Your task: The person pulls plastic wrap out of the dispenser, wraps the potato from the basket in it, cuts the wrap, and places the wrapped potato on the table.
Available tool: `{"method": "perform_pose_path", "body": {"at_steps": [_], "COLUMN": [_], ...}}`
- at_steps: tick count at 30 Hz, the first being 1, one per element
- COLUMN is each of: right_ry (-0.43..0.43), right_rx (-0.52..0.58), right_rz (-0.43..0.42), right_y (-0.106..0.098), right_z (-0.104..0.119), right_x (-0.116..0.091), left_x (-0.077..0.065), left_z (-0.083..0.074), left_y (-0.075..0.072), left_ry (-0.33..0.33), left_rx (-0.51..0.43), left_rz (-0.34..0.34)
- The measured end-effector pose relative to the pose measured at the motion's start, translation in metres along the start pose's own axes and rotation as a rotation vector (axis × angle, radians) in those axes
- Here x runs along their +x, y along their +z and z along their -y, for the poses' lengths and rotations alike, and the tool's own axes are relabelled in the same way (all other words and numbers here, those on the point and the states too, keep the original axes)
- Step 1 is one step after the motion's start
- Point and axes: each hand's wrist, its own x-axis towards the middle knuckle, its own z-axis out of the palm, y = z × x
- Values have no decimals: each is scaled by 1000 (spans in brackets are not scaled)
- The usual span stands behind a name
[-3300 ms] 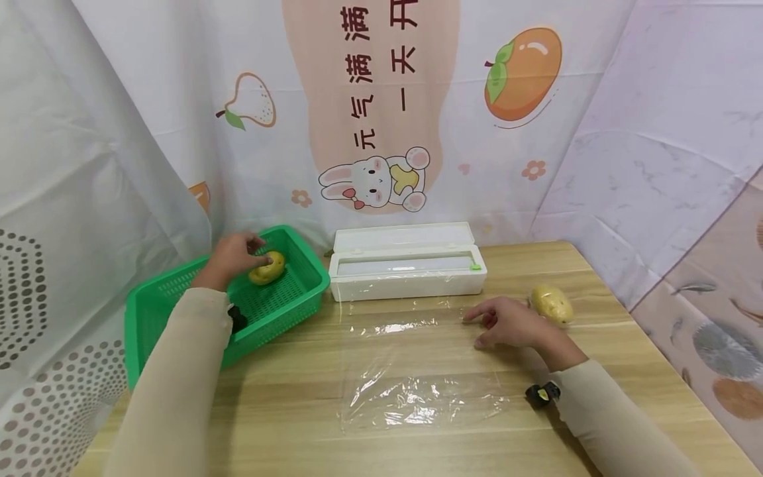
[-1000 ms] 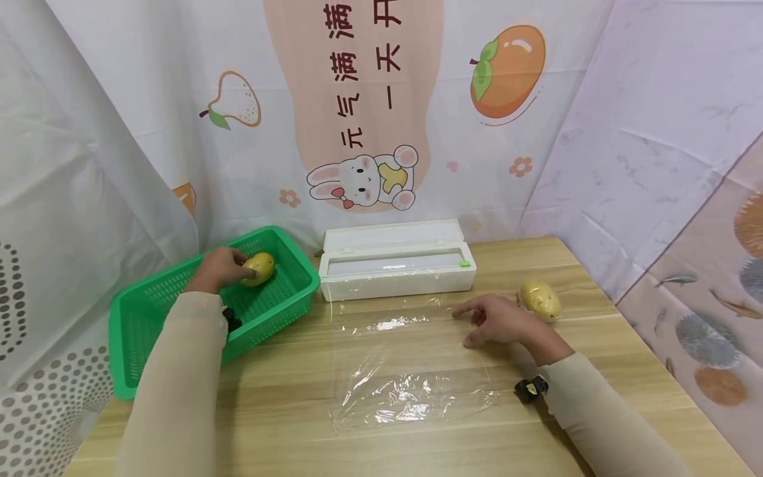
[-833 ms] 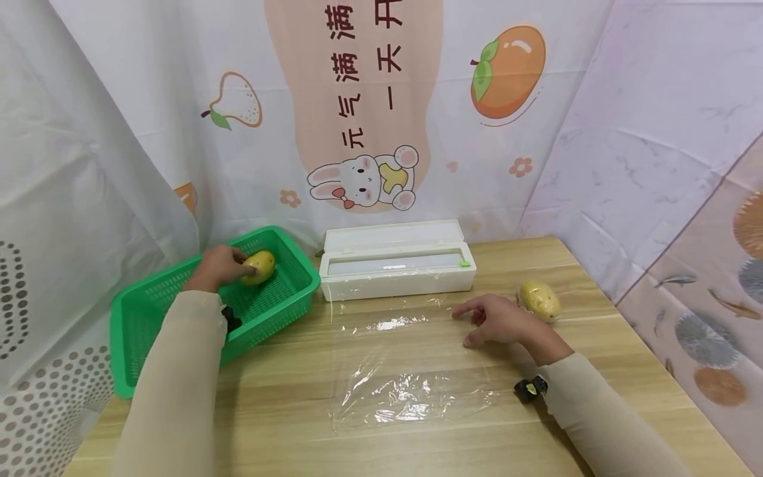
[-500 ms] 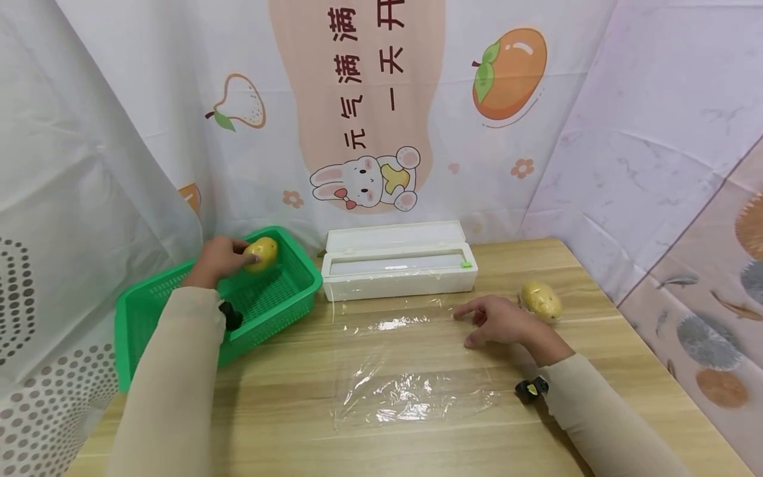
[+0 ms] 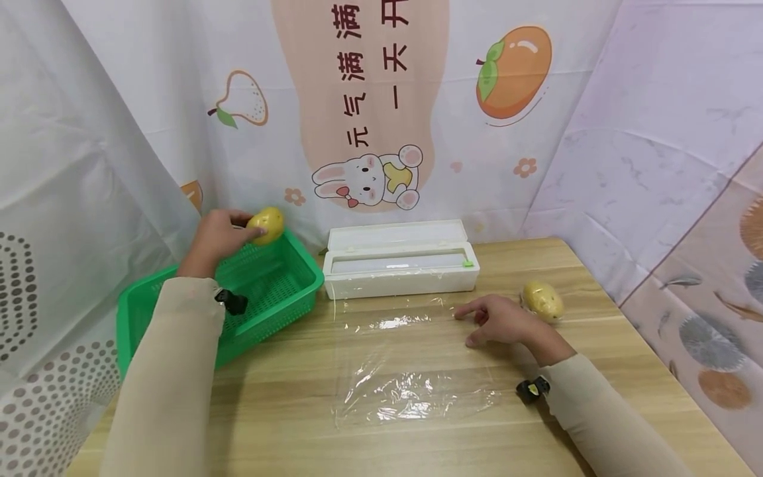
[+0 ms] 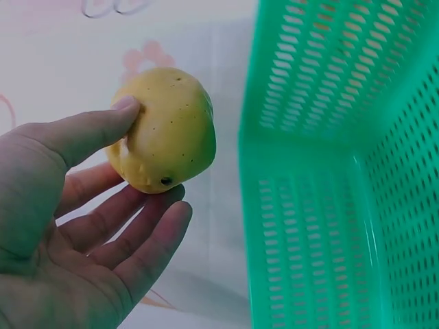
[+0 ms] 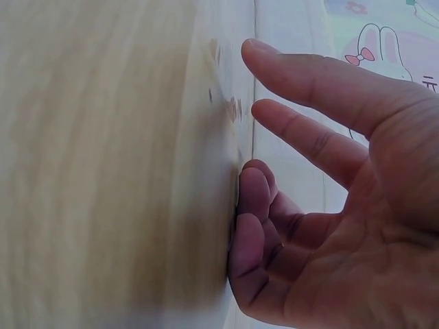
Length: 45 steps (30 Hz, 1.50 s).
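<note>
My left hand [image 5: 219, 240] pinches a yellow potato [image 5: 266, 225] between thumb and fingers, up at the back rim of the green basket [image 5: 306, 291]. In the left wrist view the potato [image 6: 168, 130] shows small dark eyes, and the basket wall [image 6: 302, 147] stands to its right. My right hand [image 5: 501, 319] rests on the table at the right edge of a sheet of cling film [image 5: 411, 361]. Its index finger points out and the other fingers bend loosely, as the right wrist view shows of the hand [image 7: 329, 178]; it holds nothing.
Behind the film stands a white cling film box [image 5: 402, 283], lid up, with a green slider [image 5: 467, 264] at its right end. A second potato [image 5: 542, 300], wrapped in film, lies beyond my right wrist. A printed curtain [image 5: 381, 132] hangs along the table's back.
My left hand reached into the basket, took hold of the potato and raised it from the bottom up to the back rim. The right hand has stayed at the film's edge.
</note>
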Motion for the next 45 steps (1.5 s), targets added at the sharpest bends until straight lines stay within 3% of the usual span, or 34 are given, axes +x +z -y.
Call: {"method": "perform_pose_path", "body": {"at_steps": [6,12,19,27,37,45], "right_ry": [-18,-10,14,16,3,2], "right_rx": [-9,-10,-31,-44,-27,-35], "right_rz": [8,18,2,-5,-4,-4], "right_y": [1,2,3,3,2,2], "right_z": [0,1,1,1,1,0], "right_x": [1,3,3,2,1,2], "left_x": [-11,-33,-57,-76,-96,-105], "left_z": [-9,-21,-42,-67,-76,-79], "left_y": [1,-1,-4,3,33,64], "left_ry": [-3,-24,-13,101,185,319], "left_rx": [-89,-178,-189,-165,-290,-327], "left_rz": [-44,-149,-220,-309,-319,-286]}}
